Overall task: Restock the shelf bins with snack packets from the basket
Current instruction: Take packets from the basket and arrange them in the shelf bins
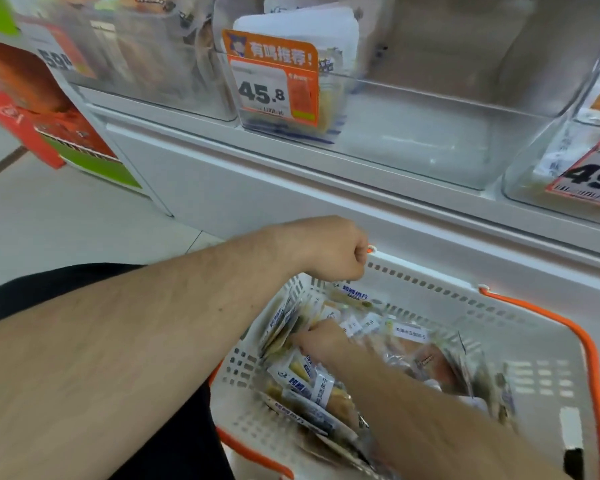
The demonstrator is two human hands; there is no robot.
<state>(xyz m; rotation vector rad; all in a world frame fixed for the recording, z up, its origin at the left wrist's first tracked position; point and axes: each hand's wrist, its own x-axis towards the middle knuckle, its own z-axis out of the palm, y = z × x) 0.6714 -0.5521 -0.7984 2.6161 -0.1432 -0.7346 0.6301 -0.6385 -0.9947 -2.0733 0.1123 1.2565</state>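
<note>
A white plastic basket [520,327] with orange handles sits low in front of the shelf, holding several snack packets [312,386] with blue-and-white labels. My left hand [329,251] is curled in a fist round the basket's far left rim corner. My right hand [321,341] reaches down into the basket among the packets; its fingers are buried between them, so the grasp is hidden. Above, a clear shelf bin [326,109] with a 45.8 price tag holds a few packets. Right of it stands a wide clear bin [465,168] that looks bare inside.
Another clear bin [534,188] with an orange price tag sits at the far right, and a fuller bin [146,64] at the upper left. The white shelf ledge [291,188] runs just above the basket. A red and green carton [70,133] stands on the tiled floor at left.
</note>
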